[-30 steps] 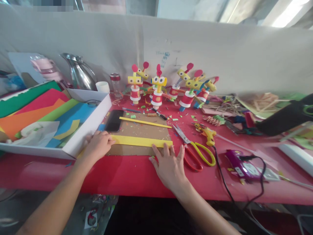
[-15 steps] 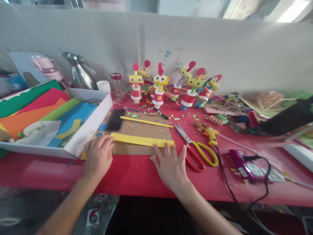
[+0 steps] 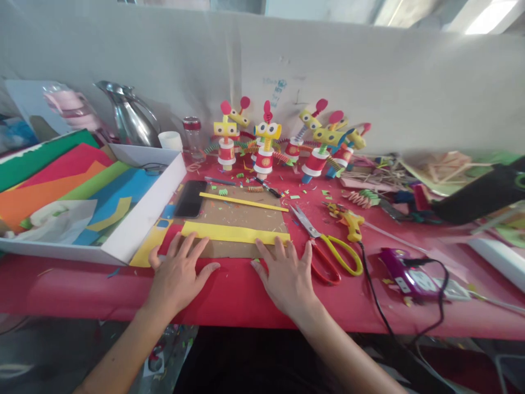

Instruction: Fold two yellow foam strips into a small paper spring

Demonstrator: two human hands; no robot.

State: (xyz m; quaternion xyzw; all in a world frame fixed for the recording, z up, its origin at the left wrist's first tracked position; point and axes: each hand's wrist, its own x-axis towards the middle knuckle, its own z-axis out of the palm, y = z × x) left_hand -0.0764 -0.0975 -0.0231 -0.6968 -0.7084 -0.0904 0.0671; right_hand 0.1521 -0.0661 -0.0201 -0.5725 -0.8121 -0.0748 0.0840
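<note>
A wide yellow paper strip [image 3: 233, 232] lies across the front of a brown cardboard sheet [image 3: 262, 216]. On the strip's left end rest the fingertips of my left hand [image 3: 178, 273], fingers spread and thumb out to the side. My right hand [image 3: 287, 276] lies flat with fingers apart, its fingertips on the strip's right end. Behind runs a narrower yellow strip [image 3: 244, 202], which overlaps the edge of a black phone [image 3: 190, 199]. Scissors [image 3: 324, 241] with one red and one yellow handle lie open just right of the cardboard.
Left stands a white box [image 3: 151, 205] of coloured paper. Several paper robot figures [image 3: 264, 158] line the back, near a glass jar [image 3: 192, 137] and a steel jug [image 3: 129, 115]. A yellow glue gun [image 3: 350, 223] and a purple power strip [image 3: 410, 276] with cables occupy the right.
My left hand has gone from curled at the strip's left end to spread flat on it, shifting rightward. My right hand stays in place. The view has shifted slightly.
</note>
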